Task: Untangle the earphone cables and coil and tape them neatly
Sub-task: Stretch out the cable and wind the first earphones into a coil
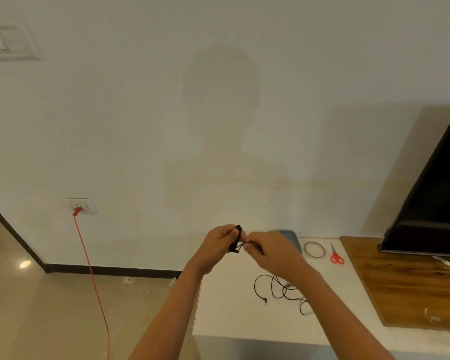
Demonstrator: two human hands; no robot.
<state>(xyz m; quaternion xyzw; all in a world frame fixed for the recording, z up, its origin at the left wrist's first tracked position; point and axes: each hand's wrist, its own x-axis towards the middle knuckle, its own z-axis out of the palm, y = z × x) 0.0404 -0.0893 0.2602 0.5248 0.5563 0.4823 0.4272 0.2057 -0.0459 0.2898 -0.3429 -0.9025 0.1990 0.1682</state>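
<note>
My left hand pinches a small black coil of earphone cable, held up above the white table's far left corner. My right hand meets it from the right and grips a loose strand of the same cable close to the coil. A second black earphone cable lies loose and tangled on the table, partly hidden under my right forearm. Its jack plug points down at the left end. A roll of clear tape lies flat farther right.
Red-handled scissors lie beside the tape. A grey tray sits behind my right hand. A wooden board carries a black screen at the right. A red cord hangs from a wall socket over the floor at the left.
</note>
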